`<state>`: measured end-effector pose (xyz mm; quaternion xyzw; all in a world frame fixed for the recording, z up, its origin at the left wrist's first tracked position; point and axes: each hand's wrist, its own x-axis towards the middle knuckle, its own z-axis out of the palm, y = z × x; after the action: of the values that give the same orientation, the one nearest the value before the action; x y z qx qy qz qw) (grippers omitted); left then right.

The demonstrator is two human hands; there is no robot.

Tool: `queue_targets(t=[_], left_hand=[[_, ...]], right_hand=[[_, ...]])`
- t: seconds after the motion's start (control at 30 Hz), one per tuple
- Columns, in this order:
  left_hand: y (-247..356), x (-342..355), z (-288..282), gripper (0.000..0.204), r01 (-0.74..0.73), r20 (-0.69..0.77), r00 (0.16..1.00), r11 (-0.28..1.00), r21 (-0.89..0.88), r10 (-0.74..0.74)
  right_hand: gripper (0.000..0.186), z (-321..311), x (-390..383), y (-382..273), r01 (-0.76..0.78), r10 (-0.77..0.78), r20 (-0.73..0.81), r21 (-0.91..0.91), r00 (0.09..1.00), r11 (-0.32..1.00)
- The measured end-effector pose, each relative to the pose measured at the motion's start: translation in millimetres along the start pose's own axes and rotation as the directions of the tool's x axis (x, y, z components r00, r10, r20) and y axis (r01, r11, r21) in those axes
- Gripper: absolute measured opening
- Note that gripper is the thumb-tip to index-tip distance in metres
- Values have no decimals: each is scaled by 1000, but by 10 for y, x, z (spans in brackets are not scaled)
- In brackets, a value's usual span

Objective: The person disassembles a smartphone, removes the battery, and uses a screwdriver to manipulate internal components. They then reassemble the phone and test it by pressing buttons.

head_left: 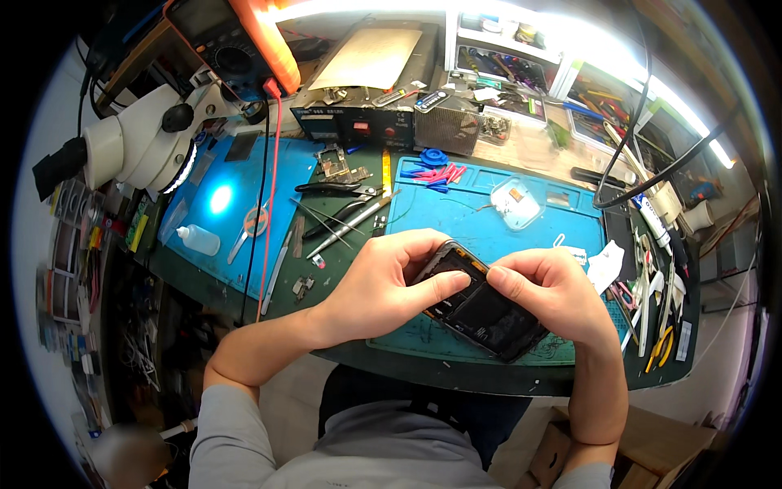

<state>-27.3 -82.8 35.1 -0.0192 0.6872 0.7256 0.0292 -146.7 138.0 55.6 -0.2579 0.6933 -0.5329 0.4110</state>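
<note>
An opened black smartphone lies tilted between my two hands, above the blue work mat. Its inner side faces up, with a dark battery area and small parts showing near the top end. My left hand grips the phone's upper left edge, thumb pressed on the inside and fingers beneath. At the phone's upper right edge, my right hand holds on with its thumb close to the left one; its other fingers are mostly hidden. A small clear plastic box sits on the mat beyond the phone.
Tweezers and pliers lie left of the mat. Pink and blue picks rest at its far edge. A white microscope, an orange multimeter and a power unit stand behind. Yellow-handled cutters lie right.
</note>
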Motion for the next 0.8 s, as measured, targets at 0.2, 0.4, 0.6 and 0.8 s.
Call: queue_targets(t=[0.2, 0.4, 0.6, 0.8], left_hand=[[-9, -15, 17, 22, -21, -4, 1000, 999, -32, 21], [10, 13, -32, 24, 33, 44, 999, 998, -62, -31], [54, 19, -78, 26, 66, 61, 996, 996, -53, -63], [27, 22, -104, 23, 90, 73, 994, 995, -38, -87]], right_hand=[[25, 34, -5, 7, 65, -66, -56, -26, 996, 998], [23, 23, -26, 9, 104, -105, -60, -10, 993, 995], [24, 43, -33, 21, 139, -143, -61, -62, 988, 988], [23, 60, -28, 30, 159, -168, -69, -125, 983, 979]])
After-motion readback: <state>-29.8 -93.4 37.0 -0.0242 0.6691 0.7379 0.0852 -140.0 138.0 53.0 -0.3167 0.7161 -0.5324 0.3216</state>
